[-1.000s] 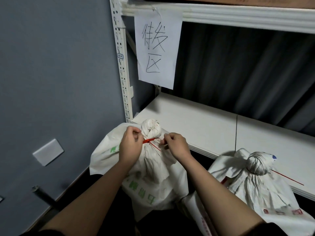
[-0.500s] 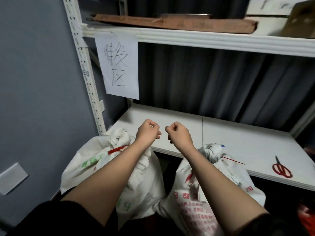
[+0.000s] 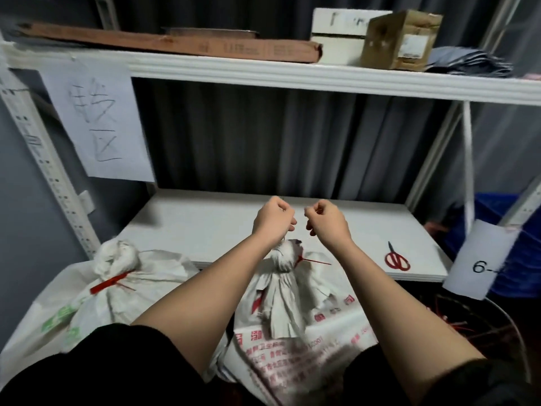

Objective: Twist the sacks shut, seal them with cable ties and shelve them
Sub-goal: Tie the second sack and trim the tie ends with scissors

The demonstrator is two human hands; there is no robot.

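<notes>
Your left hand (image 3: 273, 219) and right hand (image 3: 325, 222) hover curled, gripping nothing, over the sack (image 3: 281, 294) at six o'clock; its neck stands upright, cable tie (image 3: 314, 261) tail pointing toward three o'clock.

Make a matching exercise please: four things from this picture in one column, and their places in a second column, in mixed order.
Things:
1. scissors
2. cardboard box
3. paper sign
4. left sack

Places:
A. on the top shelf
B. hanging from the top shelf's front edge
C. lying on the lower shelf, right side
D. below the lower shelf's left front corner

Pairs: 1-C, 2-A, 3-B, 4-D
</notes>
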